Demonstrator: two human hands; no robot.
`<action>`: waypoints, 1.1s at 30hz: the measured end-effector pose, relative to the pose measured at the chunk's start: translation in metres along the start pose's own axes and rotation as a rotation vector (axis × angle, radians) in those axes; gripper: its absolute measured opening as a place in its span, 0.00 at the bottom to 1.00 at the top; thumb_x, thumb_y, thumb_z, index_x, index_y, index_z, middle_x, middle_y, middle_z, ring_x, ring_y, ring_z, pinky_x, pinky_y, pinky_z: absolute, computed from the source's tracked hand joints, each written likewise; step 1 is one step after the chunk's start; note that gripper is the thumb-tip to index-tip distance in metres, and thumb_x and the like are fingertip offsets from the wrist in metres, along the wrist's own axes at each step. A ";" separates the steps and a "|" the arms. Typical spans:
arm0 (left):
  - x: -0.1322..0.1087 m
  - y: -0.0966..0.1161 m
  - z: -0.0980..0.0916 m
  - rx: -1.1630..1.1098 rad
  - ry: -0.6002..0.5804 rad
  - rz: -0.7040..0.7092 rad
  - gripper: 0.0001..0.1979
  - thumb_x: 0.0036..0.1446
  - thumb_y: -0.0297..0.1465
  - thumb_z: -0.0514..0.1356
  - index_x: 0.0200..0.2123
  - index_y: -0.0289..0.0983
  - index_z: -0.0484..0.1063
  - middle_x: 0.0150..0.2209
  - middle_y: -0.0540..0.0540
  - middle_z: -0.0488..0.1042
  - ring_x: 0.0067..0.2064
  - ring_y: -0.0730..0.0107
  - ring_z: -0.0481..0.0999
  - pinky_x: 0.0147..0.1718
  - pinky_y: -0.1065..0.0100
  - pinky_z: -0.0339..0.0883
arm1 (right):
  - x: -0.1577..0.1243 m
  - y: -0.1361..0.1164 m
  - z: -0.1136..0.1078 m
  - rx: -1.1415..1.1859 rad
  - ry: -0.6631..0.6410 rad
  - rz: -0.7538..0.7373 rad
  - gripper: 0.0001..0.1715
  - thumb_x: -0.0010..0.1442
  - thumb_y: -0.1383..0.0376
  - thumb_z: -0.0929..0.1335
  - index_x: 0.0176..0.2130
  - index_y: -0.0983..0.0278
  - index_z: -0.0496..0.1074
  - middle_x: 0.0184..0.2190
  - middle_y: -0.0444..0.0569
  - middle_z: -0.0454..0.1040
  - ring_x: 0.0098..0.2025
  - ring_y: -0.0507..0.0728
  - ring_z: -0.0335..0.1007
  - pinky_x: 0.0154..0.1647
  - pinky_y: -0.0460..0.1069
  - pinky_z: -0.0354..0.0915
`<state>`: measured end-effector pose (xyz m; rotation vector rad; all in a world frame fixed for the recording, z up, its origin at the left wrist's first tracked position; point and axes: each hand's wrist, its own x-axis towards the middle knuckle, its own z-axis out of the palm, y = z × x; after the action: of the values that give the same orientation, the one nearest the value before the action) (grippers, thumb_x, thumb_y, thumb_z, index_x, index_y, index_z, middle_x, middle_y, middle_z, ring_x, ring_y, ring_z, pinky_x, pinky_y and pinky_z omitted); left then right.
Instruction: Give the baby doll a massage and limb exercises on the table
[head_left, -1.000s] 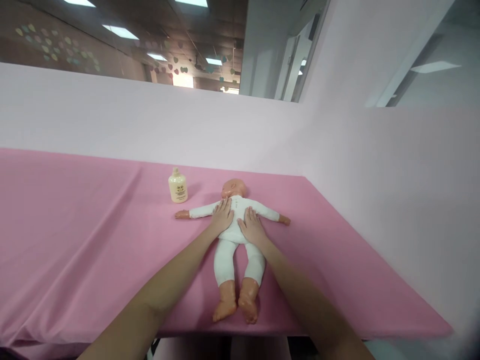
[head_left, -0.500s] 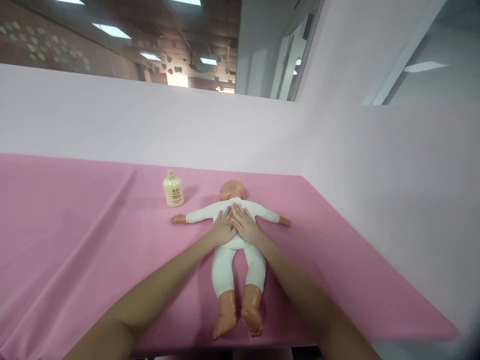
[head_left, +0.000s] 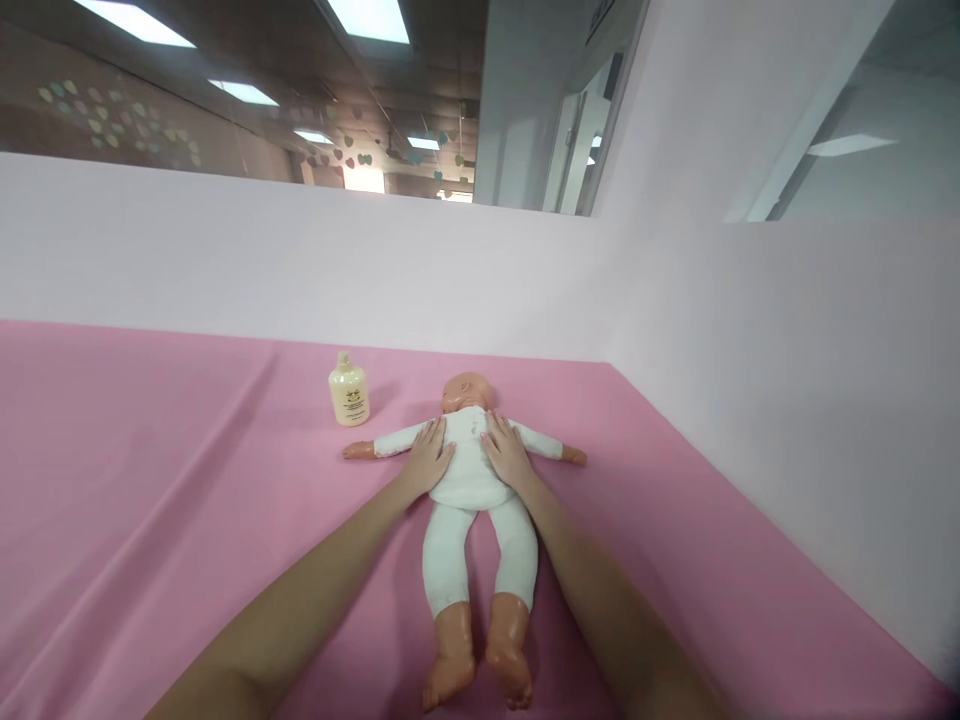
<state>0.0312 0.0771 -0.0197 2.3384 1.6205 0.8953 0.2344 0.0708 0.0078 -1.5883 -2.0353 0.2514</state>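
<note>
A baby doll (head_left: 471,480) with a white cloth body lies on the pink cover, head away from me and arms spread out. My left hand (head_left: 429,456) rests flat on the left side of its chest, near the armpit, fingers stretched out. On the right side of the chest lies my right hand (head_left: 506,452), also flat with its fingers extended. The white middle of the chest shows between the two hands. Both of the doll's bare feet point toward me.
A pale yellow bottle (head_left: 349,392) stands upright to the left of the doll's head. The pink cover (head_left: 187,480) has folds at the left. White walls (head_left: 300,260) border the back and right, with windows (head_left: 247,110) above.
My hands have slid apart from the middle of the doll's chest, the left one outward to the left, the right one outward to the right. The view has tilted slightly up.
</note>
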 end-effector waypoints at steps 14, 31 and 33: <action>0.010 -0.048 -0.047 0.412 -0.063 -0.258 0.25 0.68 0.41 0.42 0.51 0.35 0.73 0.51 0.36 0.77 0.53 0.47 0.73 0.52 0.52 0.59 | -0.004 0.037 -0.027 -0.253 0.153 0.143 0.22 0.71 0.59 0.57 0.50 0.66 0.73 0.51 0.57 0.76 0.55 0.62 0.68 0.59 0.54 0.53; 0.010 0.027 -0.036 0.118 -0.259 0.019 0.37 0.67 0.48 0.40 0.71 0.32 0.41 0.73 0.36 0.42 0.73 0.50 0.40 0.67 0.47 0.41 | 0.008 -0.003 -0.005 0.070 -0.134 -0.119 0.38 0.69 0.50 0.56 0.71 0.59 0.47 0.74 0.51 0.38 0.75 0.64 0.29 0.72 0.63 0.35; 0.007 0.035 -0.040 0.104 -0.333 0.070 0.37 0.67 0.47 0.39 0.72 0.34 0.39 0.74 0.39 0.37 0.74 0.50 0.35 0.68 0.45 0.37 | 0.005 -0.011 -0.009 0.041 -0.197 -0.137 0.38 0.69 0.51 0.56 0.72 0.59 0.45 0.74 0.50 0.34 0.75 0.63 0.23 0.72 0.63 0.33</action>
<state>0.0385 0.0611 0.0314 2.4639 1.4880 0.4092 0.2289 0.0708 0.0214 -1.4412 -2.2618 0.4089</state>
